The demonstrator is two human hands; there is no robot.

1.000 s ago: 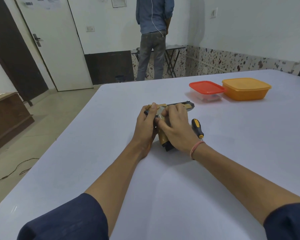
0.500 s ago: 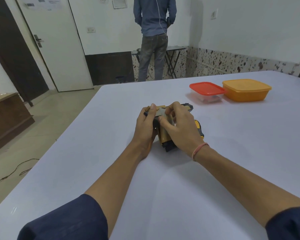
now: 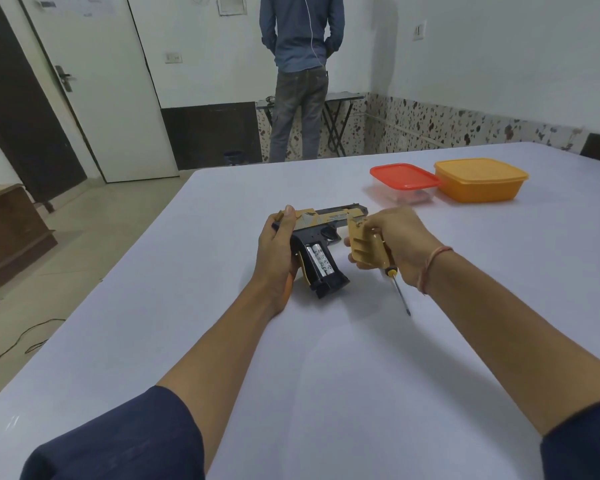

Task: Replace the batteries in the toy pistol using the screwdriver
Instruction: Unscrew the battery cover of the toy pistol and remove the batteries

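Observation:
The black and gold toy pistol lies on its side on the white table, barrel pointing right. My left hand grips its rear and grip. The grip compartment is uncovered, showing two silver batteries side by side. My right hand holds the tan battery cover just right of the grip, lifted off the pistol. The yellow-and-black screwdriver lies under my right hand, its tip pointing toward me; most of its handle is hidden.
A clear box with a red lid and an orange box stand at the back right of the table. A person stands beyond the table's far edge, back turned, by a folding table.
Both hands were pressed together over the pistol's grip. Now my right hand has pulled the tan cover off to the right, exposing the batteries.

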